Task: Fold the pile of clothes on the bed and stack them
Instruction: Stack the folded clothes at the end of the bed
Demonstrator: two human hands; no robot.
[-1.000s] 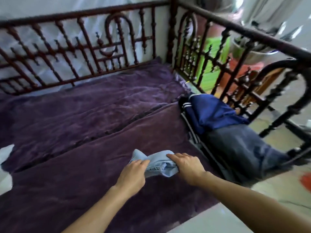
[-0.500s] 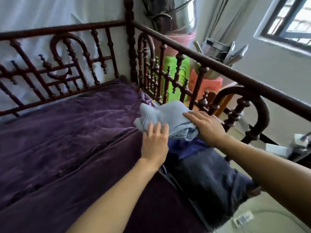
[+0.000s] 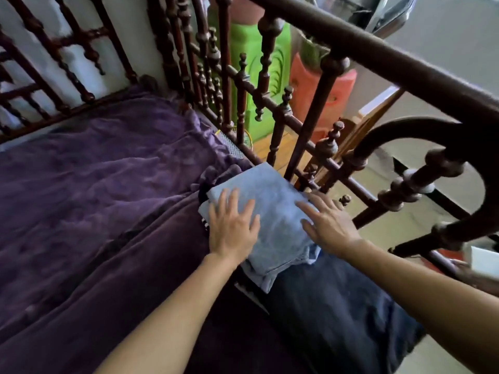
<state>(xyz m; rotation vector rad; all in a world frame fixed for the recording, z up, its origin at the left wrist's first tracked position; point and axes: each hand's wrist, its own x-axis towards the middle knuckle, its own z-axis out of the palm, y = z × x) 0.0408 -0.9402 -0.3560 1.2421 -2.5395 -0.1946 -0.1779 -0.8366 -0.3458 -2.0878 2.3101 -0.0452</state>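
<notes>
Pale blue cloth, folded into a neat block, and that's the top (image 3: 272, 209) of the pile right now. It lies near the middle of the view, a touch toward 5 o'clock, on top of the stack at the bed's edge, close to the rail (image 3: 383, 52).

Left hand (image 3: 232, 228) is flat on its 9 o'clock side, fingers straight and spread, palm down on the fabric, gripping nothing. Right hand (image 3: 330, 225) mirrors it on the 3 o'clock side, fingers straight and fanned, pressing the cloth down, with the fingertips on the blue and the heel of the hand off its edge.

Under the blue piece, dark jeans (image 3: 340, 309) run out toward 5 o'clock, and a loose corner of the blue hangs over them. A dark striped edge (image 3: 204, 225) peeks out by the left hand's little finger.

Purple blanket (image 3: 94, 201) fills everything from 7 to 10 o'clock, rumpled, with a long crease across it. The turned wooden rail sweeps from 12 down to 3 o'clock. Beyond its spindles, at 12 o'clock, stands a green stool (image 3: 252, 63), and a red stool (image 3: 320, 95) just beside it at 1 o'clock.
</notes>
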